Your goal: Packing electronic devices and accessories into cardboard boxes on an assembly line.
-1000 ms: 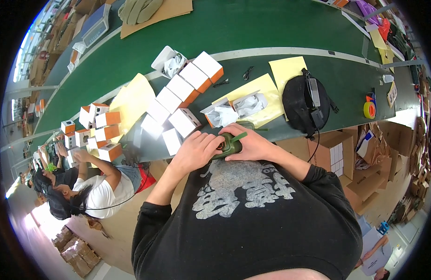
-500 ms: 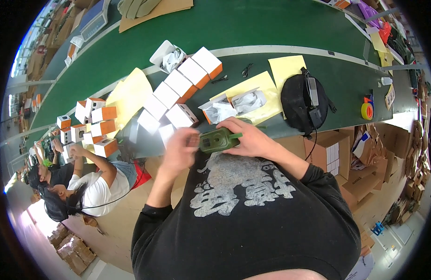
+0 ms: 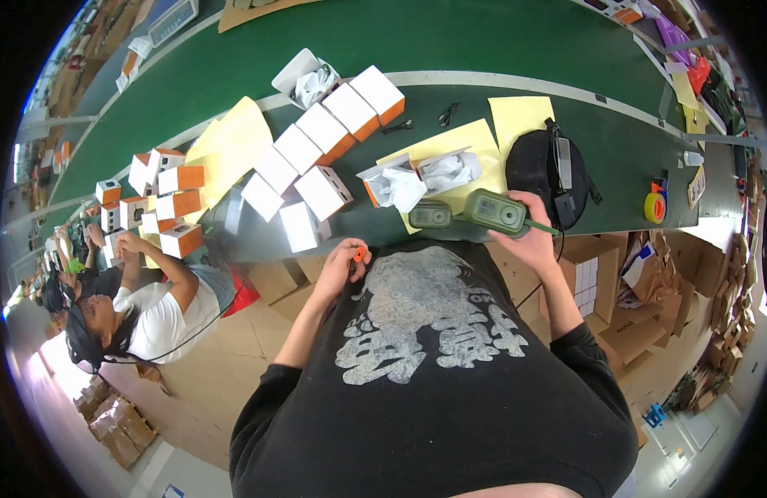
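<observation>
Two hands now apart, right hand holding green device, left hand perhaps pinching orange cap

A diagonal row of white cartons with orange sides lies on the green belt. Just right of that row sit two opened cartons stuffed with white wrapping; above its upper end stands another open white box. Well left of the row is a cluster of smaller orange-and-white boxes. Brown shipping cartons stand below the belt's near edge, to the right.
</observation>
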